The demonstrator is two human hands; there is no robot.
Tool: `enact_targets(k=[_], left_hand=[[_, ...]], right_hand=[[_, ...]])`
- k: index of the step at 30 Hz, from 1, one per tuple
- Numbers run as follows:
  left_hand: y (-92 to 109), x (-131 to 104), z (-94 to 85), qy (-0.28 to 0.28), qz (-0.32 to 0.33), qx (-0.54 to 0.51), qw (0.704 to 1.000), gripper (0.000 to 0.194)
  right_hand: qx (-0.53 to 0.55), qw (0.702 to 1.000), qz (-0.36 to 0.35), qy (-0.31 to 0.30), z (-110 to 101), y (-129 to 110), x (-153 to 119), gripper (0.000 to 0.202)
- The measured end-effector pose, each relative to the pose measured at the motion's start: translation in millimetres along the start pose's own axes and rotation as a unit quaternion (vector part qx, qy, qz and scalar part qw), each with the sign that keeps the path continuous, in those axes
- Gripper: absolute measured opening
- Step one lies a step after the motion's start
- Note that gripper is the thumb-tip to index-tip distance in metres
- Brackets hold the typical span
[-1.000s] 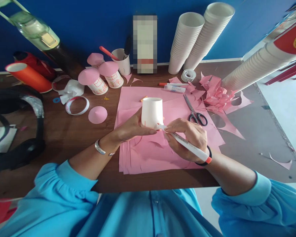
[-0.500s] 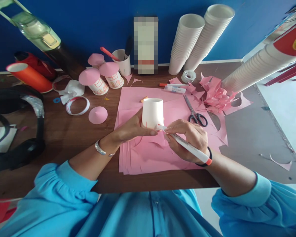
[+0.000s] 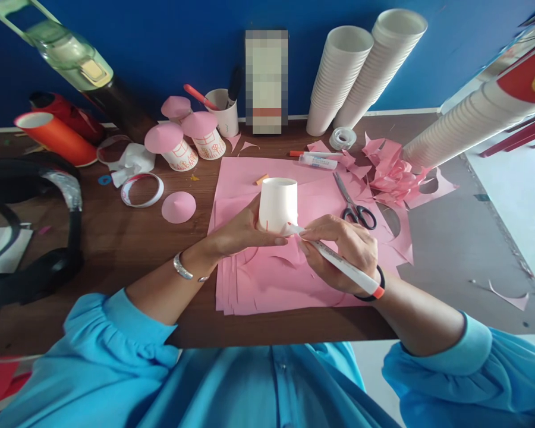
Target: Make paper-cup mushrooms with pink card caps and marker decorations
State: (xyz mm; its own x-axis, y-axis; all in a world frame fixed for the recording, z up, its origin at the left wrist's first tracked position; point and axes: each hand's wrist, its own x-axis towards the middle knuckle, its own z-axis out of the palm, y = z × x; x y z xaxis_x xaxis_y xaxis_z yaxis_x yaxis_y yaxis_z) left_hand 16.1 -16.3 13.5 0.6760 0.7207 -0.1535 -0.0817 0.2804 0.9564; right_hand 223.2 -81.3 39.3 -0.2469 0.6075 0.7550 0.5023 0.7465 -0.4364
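Note:
My left hand (image 3: 245, 229) is wrapped round the lower part of a white paper cup (image 3: 278, 202), thumb along its bottom edge. A short red line shows low on the cup's side. My right hand (image 3: 341, 249) grips a white marker (image 3: 343, 265) with a red end, and the marker's red tip touches or nearly touches the cup near its base. Both hands are above a stack of pink paper sheets (image 3: 267, 291). Black-handled scissors (image 3: 359, 215) lie on the pink paper, just beyond my right hand.
Decorated cups with pink cone tops (image 3: 176, 156) stand at the back left, near a loose pink cone (image 3: 179, 207). Tall stacks of white cups (image 3: 339, 77), a tape roll (image 3: 342, 138) and crumpled pink scraps (image 3: 395, 169) are at the back right. Headphones (image 3: 74, 226) lie at left.
The whole view has shifted slightly, so things appear a little further right. Both hands keep their holds on the cup and the marker, with hardly any movement.

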Motion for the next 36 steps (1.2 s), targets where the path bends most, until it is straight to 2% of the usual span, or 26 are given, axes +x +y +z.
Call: enact_targets(k=[14, 29, 36], left_hand=[[-0.1, 2.2, 0.6, -0.015, 0.010, -0.033, 0.999, 0.094], [-1.2, 3.5, -1.4, -0.032, 0.022, -0.018, 0.999, 0.079], [-0.2, 2.6, -1.0, -0.031, 0.023, -0.021, 0.999, 0.087]], right_hand=[[-0.014, 1.000, 0.004, -0.003, -1.8, -1.2, 1.9, 0.015], [-0.015, 1.000, 0.006, -0.009, -2.1, -0.6, 1.6, 0.015], [-0.014, 1.000, 0.005, -0.010, -2.5, -0.6, 1.8, 0.016]])
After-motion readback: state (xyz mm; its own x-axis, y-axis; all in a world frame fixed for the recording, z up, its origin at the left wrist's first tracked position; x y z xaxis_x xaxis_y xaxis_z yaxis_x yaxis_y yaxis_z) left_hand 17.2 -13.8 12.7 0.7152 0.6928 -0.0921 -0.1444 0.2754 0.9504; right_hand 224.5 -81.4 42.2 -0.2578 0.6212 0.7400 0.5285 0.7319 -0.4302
